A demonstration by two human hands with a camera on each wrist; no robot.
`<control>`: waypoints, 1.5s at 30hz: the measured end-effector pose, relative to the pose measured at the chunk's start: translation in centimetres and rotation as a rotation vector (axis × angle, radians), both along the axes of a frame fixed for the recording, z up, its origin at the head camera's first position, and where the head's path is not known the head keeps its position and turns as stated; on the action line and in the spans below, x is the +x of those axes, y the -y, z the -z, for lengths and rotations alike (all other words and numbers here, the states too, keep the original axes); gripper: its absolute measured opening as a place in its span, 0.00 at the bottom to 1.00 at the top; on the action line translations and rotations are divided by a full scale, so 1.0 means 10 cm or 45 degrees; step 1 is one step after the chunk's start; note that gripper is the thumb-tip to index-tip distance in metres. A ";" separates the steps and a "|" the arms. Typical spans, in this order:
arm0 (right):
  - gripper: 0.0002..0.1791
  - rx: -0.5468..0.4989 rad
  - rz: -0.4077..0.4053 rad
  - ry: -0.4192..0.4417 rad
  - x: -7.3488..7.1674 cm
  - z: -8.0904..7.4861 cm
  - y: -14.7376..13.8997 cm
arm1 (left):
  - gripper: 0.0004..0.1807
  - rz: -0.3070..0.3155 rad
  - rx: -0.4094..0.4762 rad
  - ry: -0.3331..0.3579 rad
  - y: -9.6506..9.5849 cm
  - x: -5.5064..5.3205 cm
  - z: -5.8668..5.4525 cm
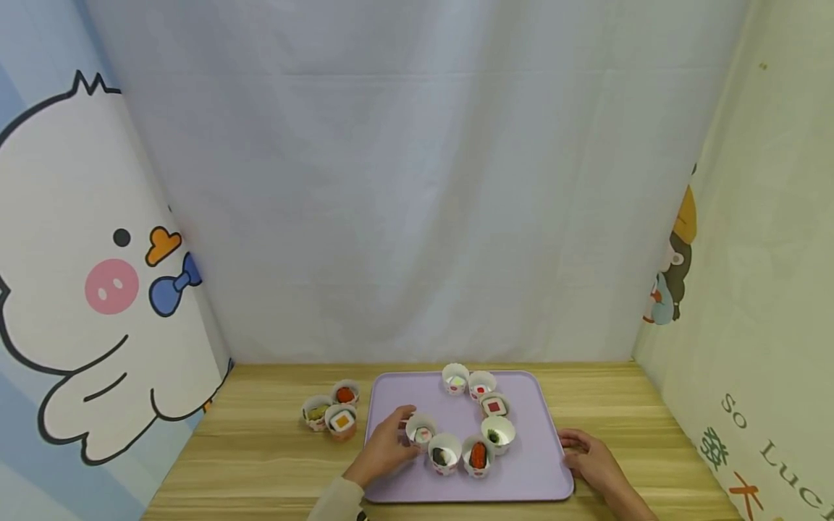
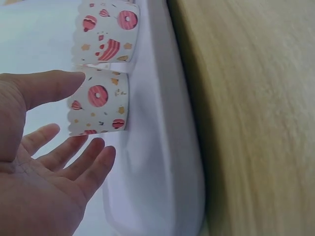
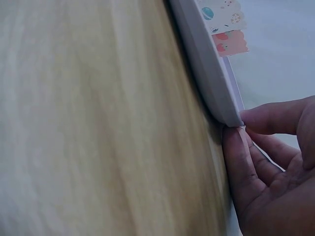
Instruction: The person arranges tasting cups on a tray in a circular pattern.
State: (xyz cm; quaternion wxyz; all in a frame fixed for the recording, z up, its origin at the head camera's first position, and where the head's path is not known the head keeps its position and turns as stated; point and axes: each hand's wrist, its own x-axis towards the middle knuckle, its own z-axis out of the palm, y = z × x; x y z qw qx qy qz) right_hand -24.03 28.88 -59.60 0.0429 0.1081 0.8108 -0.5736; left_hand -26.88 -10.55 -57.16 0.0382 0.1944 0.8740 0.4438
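Seen in the head view, my left hand [image 1: 389, 447] reaches around a paper cup [image 1: 420, 428] holding a small white-and-pink piece. The left wrist view has the thumb over the patterned cup [image 2: 101, 110], the other fingers spread loosely just below it. My right hand [image 1: 593, 463] pinches the right edge of a lilac tray [image 1: 531, 477], thumb on the rim and fingers beneath. On the tray, several paper cups form a curve, including one with a red-topped piece [image 1: 478, 456], one with a dark-wrapped piece [image 1: 445, 454] and one with a dark green piece [image 1: 498, 434].
Left of the tray, three more paper cups stand clustered on the wooden table [image 1: 260, 449], one with an orange-centred white piece [image 1: 342, 422]. A pale curtain [image 1: 417, 217] hangs behind. Printed cloths [image 1: 749, 347] flank both sides.
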 end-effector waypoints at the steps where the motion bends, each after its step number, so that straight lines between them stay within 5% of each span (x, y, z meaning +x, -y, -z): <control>1: 0.29 0.001 -0.005 -0.004 0.00 0.00 0.00 | 0.39 0.000 0.008 0.000 0.01 0.01 -0.01; 13: 0.29 0.009 -0.015 -0.007 0.00 -0.01 -0.01 | 0.36 -0.062 0.169 -0.048 0.12 0.08 -0.22; 29: 0.29 -0.015 -0.031 -0.002 0.00 0.01 -0.02 | 0.35 -0.139 0.151 -0.172 0.32 0.23 -0.48; 45: 0.29 -0.013 -0.010 -0.002 0.01 0.00 -0.01 | 0.35 -0.271 0.239 -0.195 0.54 0.27 -0.58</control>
